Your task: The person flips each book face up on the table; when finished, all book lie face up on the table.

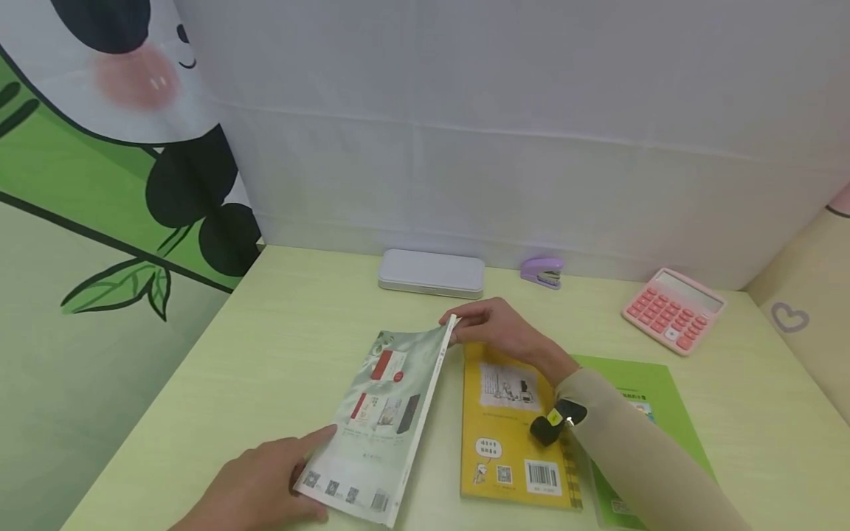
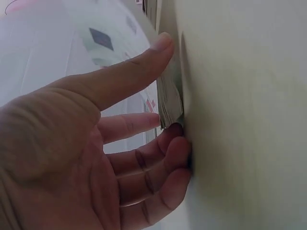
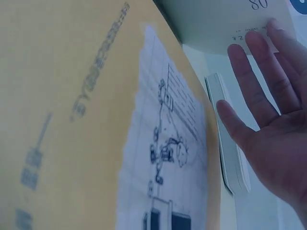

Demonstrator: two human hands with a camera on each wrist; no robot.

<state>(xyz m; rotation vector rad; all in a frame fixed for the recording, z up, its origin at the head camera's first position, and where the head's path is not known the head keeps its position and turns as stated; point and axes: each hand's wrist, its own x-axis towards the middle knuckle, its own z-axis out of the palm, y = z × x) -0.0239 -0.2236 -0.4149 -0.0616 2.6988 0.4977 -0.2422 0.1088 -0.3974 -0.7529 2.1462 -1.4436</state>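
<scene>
A pale green-and-white book (image 1: pixel 381 420) stands tilted in the head view, its spine side raised on the right and its page edges toward the left. At its lower left corner my left hand (image 1: pixel 265 479) pinches it. The left wrist view shows the thumb (image 2: pixel 139 72) on the cover and the other fingers bent at the page edges (image 2: pixel 169 103). My right hand (image 1: pixel 494 328) touches the top of the spine. Its fingers (image 3: pixel 276 91) look straight and spread in the right wrist view, tips against the cover (image 3: pixel 216 24). Beneath the right forearm lies a yellow book (image 1: pixel 498 435).
A green book (image 1: pixel 664 413) lies to the right, partly under the sleeve (image 1: pixel 644 450). Along the back of the table (image 1: pixel 312 295) are a white flat case (image 1: pixel 432 271), a purple stapler (image 1: pixel 541 269) and a pink calculator (image 1: pixel 672 313). A white cloth (image 1: pixel 531 147) hangs behind.
</scene>
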